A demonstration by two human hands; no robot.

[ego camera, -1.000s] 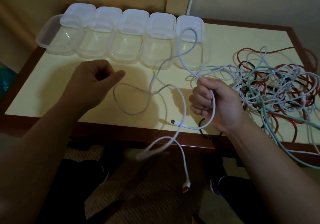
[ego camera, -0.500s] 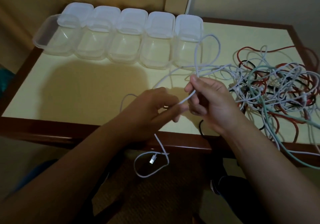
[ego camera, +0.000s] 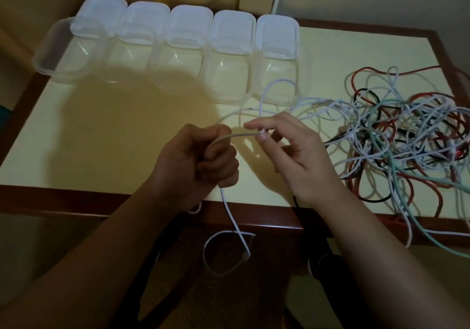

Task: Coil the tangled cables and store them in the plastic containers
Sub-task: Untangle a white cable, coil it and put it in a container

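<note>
Grip: left hand (ego camera: 195, 165) is fisted round a white cable (ego camera: 230, 213); right hand (ego camera: 297, 158) pinches the same cable between thumb and forefinger just to the right of the fist, its other fingers loose.
Table (ego camera: 132, 135): lies under both hands; the fist hovers near its front edge.
Containers (ego camera: 226, 74): five clear plastic tubs in a row, well beyond the grip, all looking empty; the rightmost is the nearest.
Tangle (ego camera: 396, 135): red, black, green and white cables heaped to the right of the pinch; the held cable runs back into it.
Free end: hangs below the fist, past the table edge, in a loose loop.
Doing it well: likely best to keep the fist as anchor, feed even loops with the pinching hand, and tease slack gently from the heap so knots do not tighten.
</note>
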